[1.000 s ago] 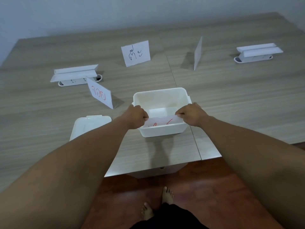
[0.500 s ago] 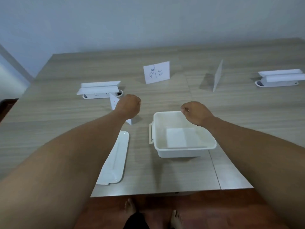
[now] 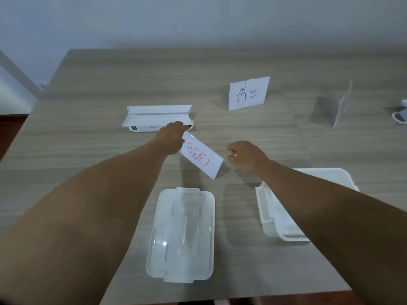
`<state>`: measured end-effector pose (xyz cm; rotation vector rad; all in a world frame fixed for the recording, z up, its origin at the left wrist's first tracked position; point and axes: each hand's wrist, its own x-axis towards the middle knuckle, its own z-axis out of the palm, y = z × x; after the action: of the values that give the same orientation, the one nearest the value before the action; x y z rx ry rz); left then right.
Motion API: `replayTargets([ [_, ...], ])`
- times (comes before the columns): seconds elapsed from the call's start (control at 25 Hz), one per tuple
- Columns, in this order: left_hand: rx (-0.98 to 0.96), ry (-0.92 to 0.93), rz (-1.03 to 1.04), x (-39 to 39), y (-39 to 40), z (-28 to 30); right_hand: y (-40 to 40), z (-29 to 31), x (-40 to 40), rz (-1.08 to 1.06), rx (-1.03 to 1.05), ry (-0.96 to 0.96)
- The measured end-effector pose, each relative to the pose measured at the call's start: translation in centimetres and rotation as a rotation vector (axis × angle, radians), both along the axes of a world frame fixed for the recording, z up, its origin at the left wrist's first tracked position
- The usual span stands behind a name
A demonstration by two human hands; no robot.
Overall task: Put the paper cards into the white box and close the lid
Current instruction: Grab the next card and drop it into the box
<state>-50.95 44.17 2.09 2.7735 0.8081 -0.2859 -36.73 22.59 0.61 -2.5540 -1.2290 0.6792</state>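
A folded white card with red writing (image 3: 201,156) stands on the table in the middle. My left hand (image 3: 170,137) pinches its far upper corner. My right hand (image 3: 245,156) hovers just right of the card, fingers loosely curled, holding nothing. The open white box (image 3: 267,208) sits at the right, mostly hidden under my right forearm. Its lid (image 3: 181,235) lies flat near the table's front edge. A card with black writing (image 3: 247,93) stands farther back, and a third card (image 3: 342,104) stands edge-on at the far right.
A white socket unit with a raised flap (image 3: 157,117) sits just behind my left hand. Another such unit (image 3: 400,114) shows at the right edge. The wooden table (image 3: 88,139) ends close to me, with red floor below.
Both hands left the box, where a card was dropped in. My left hand reached forward and took hold of the red-lettered card. The view swung left, so the box now sits at the right.
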Motion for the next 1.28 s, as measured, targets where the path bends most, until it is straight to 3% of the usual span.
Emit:
replayTargets([
  [0.16, -0.002, -0.077, -0.088, 0.6, 1.9, -2.6, 4.0, -2.7, -2.8, -0.057, -0.035, 0.055],
  [0.32, -0.133, -0.186, 0.050, 0.7, 2.3, -3.6, 4.9, -4.1, -4.2, -0.240, 0.079, 0.095],
  [0.44, -0.245, -0.220, 0.082, -0.1, 2.7, -2.7, 4.6, -2.6, -3.3, -0.244, 0.171, 0.037],
  [0.6, -0.303, -0.330, 0.149, -0.2, 0.8, 1.5, 3.3, 1.9, -1.0, -0.267, 0.325, 0.101],
  [0.76, -0.332, -0.499, 0.222, 0.8, -5.7, 7.4, -2.0, 6.7, 1.2, -0.253, 0.518, 0.079],
  [1.0, -0.290, -0.552, 0.178, 3.7, -18.4, 12.1, -14.9, 11.8, 4.6, -0.334, 0.672, 0.118],
  [1.28, -0.334, -0.383, 0.067, 5.7, -29.7, 9.6, -27.6, 10.3, 6.6, -0.310, 0.537, 0.150],
])
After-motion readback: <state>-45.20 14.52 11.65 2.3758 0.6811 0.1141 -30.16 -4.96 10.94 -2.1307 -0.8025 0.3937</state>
